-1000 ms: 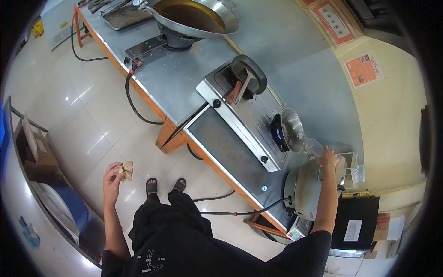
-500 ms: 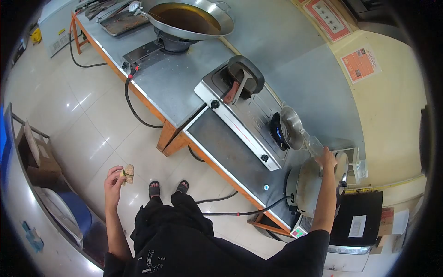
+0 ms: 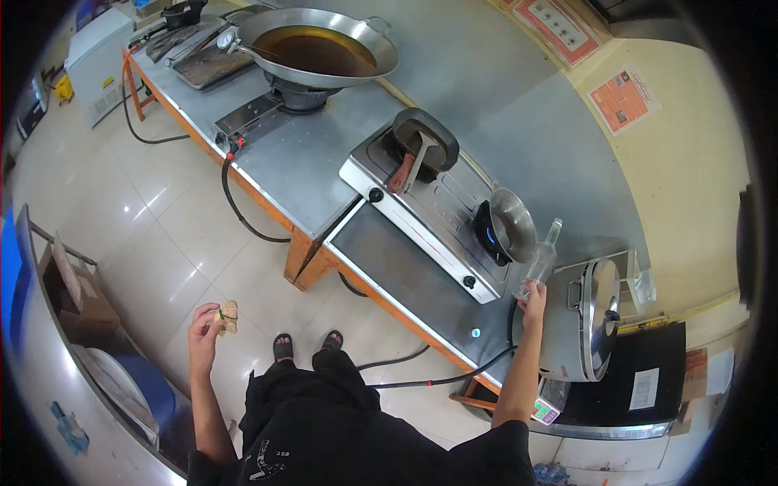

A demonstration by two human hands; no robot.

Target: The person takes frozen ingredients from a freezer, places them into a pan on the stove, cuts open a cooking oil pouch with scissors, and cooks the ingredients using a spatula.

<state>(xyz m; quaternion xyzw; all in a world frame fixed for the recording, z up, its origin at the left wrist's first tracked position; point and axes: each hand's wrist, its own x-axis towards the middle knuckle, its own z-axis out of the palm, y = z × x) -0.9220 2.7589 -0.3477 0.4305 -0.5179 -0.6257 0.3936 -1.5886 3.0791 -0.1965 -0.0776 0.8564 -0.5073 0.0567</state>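
Note:
Between the thumb and fingers of my left hand is a small piece of light brown food with a green band, held over the floor. My right hand is closed round the lower part of a clear glass bottle, which stands upright or nearly so, its neck pointing away from me. Just left of the bottle, a small metal pan sits on a lit burner of the silver gas stove. A dark pan with a red-handled tool rests on the other burner.
A large wok of brown oil with a thermometer stands on a burner at the back left. Right of my right hand is a big lidded metal pot. A small cap lies on the table, and a black hose crosses its edge.
My right hand has moved toward me and to the left with the bottle, which has gone from tilted over the small pan to roughly upright. My left hand still holds the food.

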